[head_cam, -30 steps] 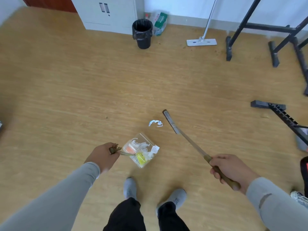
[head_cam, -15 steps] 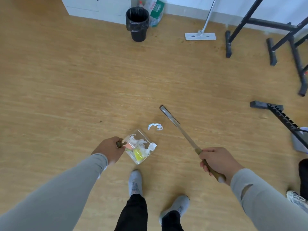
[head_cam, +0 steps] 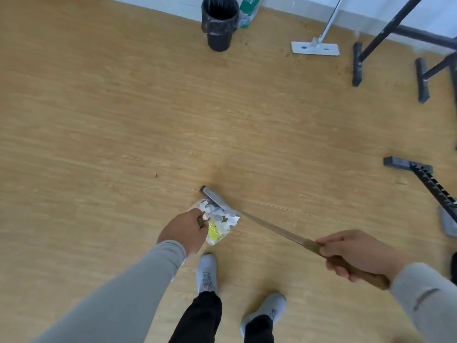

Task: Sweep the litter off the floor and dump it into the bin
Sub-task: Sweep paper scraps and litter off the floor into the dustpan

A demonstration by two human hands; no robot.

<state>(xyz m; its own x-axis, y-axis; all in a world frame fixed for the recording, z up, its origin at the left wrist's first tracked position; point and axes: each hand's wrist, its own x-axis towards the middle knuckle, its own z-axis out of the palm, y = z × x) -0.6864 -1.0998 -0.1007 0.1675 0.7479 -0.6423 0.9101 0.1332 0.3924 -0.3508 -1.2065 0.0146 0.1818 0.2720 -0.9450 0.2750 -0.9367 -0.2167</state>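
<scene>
One clear plastic dustpan (head_cam: 217, 237) sits low over the wooden floor (head_cam: 123, 120), just ahead of two grey shoes. It holds a heap of torn white paper scraps (head_cam: 222, 215), one yellow piece (head_cam: 214, 231) and a spot of orange by the handle. One long-handled broom (head_cam: 272, 230) slants from lower right up to its narrow grey head (head_cam: 214, 196), which lies at the dustpan's far edge, touching the white scraps.

One black bin (head_cam: 219, 23) lined with a black bag stands by the far wall, well apart from the dustpan; what it contains cannot be told. A green and white packet (head_cam: 248, 11) leans just beside it. One white flat mop (head_cam: 315, 47) rests near the wall to the right, and black metal frames (head_cam: 358, 60) stand further right.

The left hand (head_cam: 184, 232), arm stretched forward in a grey sleeve, is curled round the dustpan's short handle. The right hand (head_cam: 358, 253) grips the broom's brown wooden handle, fingers wrapped under it, arm coming in from the right edge.
</scene>
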